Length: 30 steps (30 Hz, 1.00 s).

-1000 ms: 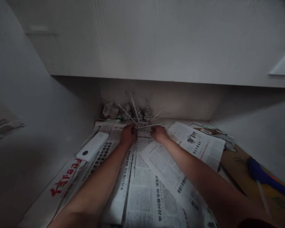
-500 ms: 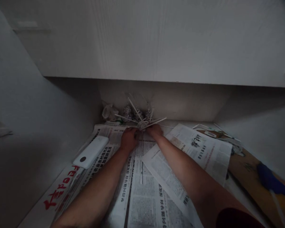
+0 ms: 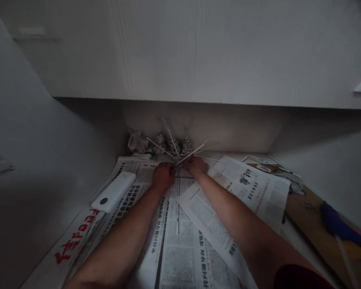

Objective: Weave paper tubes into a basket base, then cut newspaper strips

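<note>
A small woven piece of thin rolled-paper sticks is between my two hands, its loose sticks fanning up and out. My left hand has curled fingers at the piece's left side and steadies it low over the newspaper. On the other side, my right hand pinches a pale paper stick close to the woven centre. My fingertips are partly hidden, and the dim light blurs the weave. One long thin stick points from the piece toward me across the newspaper.
Newspaper sheets cover the surface. A white phone-like slab lies left. Behind my hands stand three woven gourd-shaped pieces and a crumpled bag. At right are a brown board and a blue-handled tool. A pale panel overhangs.
The woven piece has tilted or turned, and its round centre shows less. My right hand's stick now slants up more steeply. My left hand has barely moved.
</note>
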### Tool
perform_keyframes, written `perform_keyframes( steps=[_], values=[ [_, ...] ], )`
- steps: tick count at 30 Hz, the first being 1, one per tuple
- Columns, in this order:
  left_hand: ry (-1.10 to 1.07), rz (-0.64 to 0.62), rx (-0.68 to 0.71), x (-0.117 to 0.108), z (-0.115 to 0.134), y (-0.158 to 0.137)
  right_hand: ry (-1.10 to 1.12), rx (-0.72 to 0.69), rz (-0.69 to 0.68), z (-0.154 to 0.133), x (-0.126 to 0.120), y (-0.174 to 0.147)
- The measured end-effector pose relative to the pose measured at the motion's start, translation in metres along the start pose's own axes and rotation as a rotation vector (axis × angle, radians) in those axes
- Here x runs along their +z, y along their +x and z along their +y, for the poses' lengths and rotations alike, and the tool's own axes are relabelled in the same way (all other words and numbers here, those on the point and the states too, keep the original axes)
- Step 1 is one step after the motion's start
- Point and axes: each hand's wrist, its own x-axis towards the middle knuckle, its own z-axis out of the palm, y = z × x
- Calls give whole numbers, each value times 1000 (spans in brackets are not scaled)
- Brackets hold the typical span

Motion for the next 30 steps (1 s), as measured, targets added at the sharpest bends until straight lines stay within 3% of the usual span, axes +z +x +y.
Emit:
perform_keyframes(
  steps=[3,7,10,12,17,22,25,30],
  values=[
    [22,-21,-21,-2,4,-1,-33,-121,17,-10,3,-7],
    [22,-129,63,-4,8,-3,57,-287,-17,-19,4,-18],
    [9,-102,-5,-4,6,-3,169,-332,-21,-2,-7,-28],
    [0,-68,-76,-5,4,-3,211,-328,-34,23,-22,-36],
    [-117,-21,-89,-7,2,-3,217,-107,40,123,-82,-52],
    [-168,-73,79,-7,8,-11,117,242,315,209,-127,-60],
    [-72,-84,94,-7,10,-12,21,366,385,230,-132,-68],
    [-133,-145,107,-7,15,-7,8,384,427,240,-122,-75]
  ],
)
